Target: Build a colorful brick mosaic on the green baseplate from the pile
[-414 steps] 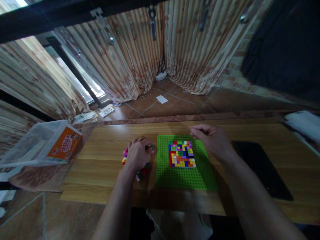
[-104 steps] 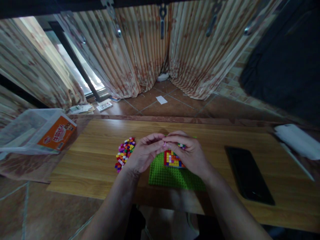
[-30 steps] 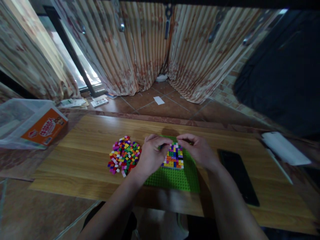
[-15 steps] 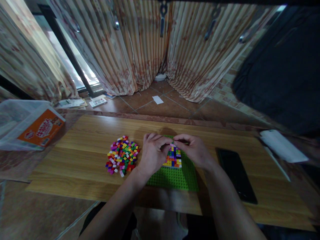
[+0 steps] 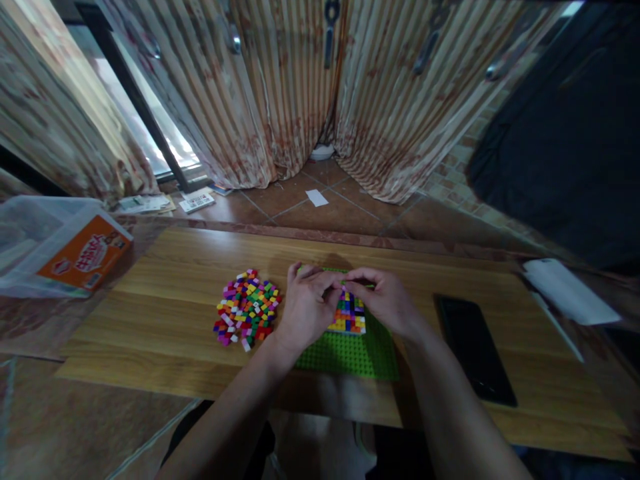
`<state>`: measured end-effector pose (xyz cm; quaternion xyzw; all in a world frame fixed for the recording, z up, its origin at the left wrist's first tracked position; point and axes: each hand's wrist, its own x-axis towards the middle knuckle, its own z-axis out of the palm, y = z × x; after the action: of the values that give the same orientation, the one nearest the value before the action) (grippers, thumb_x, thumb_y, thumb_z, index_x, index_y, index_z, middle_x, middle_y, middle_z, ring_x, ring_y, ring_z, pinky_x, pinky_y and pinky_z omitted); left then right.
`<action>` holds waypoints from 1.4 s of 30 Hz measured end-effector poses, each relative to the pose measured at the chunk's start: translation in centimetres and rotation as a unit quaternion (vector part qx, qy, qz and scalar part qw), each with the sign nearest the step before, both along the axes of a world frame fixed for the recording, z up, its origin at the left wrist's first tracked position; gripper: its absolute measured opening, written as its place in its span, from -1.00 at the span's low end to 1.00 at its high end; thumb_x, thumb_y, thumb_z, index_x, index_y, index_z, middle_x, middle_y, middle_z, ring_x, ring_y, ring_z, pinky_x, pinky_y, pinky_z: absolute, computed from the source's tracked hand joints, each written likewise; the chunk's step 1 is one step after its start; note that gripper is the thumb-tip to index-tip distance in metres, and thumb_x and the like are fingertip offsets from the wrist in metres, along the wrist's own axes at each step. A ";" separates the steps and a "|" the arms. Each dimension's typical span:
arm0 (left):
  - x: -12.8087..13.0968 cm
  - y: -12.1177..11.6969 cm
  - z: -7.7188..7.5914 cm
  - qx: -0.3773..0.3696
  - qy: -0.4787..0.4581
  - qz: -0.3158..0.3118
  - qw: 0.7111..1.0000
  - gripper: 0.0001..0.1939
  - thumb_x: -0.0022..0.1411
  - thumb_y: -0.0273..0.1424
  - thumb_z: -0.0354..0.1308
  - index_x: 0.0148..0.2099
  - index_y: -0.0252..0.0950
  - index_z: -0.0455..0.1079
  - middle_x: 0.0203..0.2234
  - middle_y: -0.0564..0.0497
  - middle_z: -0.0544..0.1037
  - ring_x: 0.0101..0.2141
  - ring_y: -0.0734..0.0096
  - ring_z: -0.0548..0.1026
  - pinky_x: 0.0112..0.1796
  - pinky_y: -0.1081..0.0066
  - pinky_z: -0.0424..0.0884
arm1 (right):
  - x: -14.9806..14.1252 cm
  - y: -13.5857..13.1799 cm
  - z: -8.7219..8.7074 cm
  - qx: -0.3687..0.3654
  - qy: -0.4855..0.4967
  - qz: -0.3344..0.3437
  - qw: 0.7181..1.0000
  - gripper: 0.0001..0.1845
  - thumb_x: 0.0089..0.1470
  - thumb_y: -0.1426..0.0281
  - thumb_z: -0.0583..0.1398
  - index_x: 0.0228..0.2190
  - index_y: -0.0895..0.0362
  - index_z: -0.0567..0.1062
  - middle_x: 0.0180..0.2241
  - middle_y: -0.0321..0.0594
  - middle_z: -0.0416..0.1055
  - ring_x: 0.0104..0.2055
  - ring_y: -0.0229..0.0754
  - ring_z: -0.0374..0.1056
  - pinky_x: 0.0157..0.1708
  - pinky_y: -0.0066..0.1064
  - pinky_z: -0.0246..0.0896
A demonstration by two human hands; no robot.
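A green studded baseplate [image 5: 350,357] lies on the table under both hands. On it sits a block of multicoloured toy bricks [image 5: 349,319], set in close rows, its far part covered by my fingers. My left hand [image 5: 311,303] is closed over the block's far left, thumb and fingertips pressed together. From the right, my right hand [image 5: 384,301] pinches close beside it, the fingertips nearly meeting. Whatever the fingers hold is too small and hidden to name. A heap of loose toy bricks [image 5: 249,310] in many colours lies left of my left hand.
A black tablet-like slab [image 5: 473,347] lies on the wooden table [image 5: 170,300] to the right, with a white flat item [image 5: 570,291] beyond it. A clear plastic tub [image 5: 50,280] with an orange label stands past the table's left end. Curtains [image 5: 300,100] hang behind.
The whole view has shifted slightly. Both hands stay over the far part of the brick block, with the fingertips changing position only a little.
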<state>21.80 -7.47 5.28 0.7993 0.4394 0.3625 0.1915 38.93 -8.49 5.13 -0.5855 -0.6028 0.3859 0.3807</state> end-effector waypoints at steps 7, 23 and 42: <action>0.1 -0.1 0.0 0.006 0.006 0.000 1.000 -0.77 0.20 -0.52 0.17 -0.15 -0.13 0.53 -0.33 0.09 0.64 -0.19 0.30 0.47 0.11 0.11 0.14 | -0.5 -0.1 0.2 0.000 -0.013 -0.022 1.000 -0.77 -0.02 0.29 0.22 -0.34 0.12 0.61 -0.39 -0.22 0.58 -0.37 -0.17 0.42 -0.29 -0.32 0.27; -4.4 2.0 0.4 -0.004 -0.046 0.108 0.993 -0.78 0.22 -0.45 0.11 -0.13 -0.22 0.53 -0.29 -0.01 0.64 -0.19 0.28 0.53 -0.02 0.23 0.36 | 0.4 -0.1 0.5 0.023 -0.019 -0.078 0.996 -0.75 -0.01 0.20 0.25 -0.37 0.09 0.63 -0.33 -0.18 0.61 -0.29 -0.08 0.49 -0.23 -0.25 0.34; -10.4 3.1 -0.1 -0.111 0.257 0.075 0.957 -0.71 0.13 -0.51 0.09 -0.23 -0.08 0.58 -0.08 -0.05 0.57 -0.04 0.05 0.40 -0.02 0.06 0.25 | 0.0 0.1 0.8 0.048 0.000 -0.117 0.992 -0.77 0.00 0.19 0.27 -0.42 0.08 0.63 -0.37 -0.19 0.61 -0.30 -0.06 0.49 -0.26 -0.26 0.32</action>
<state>11.39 -4.34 5.23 0.8040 0.5698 0.1065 0.1323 38.89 -8.36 5.93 -0.6331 -0.5481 0.3095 0.4505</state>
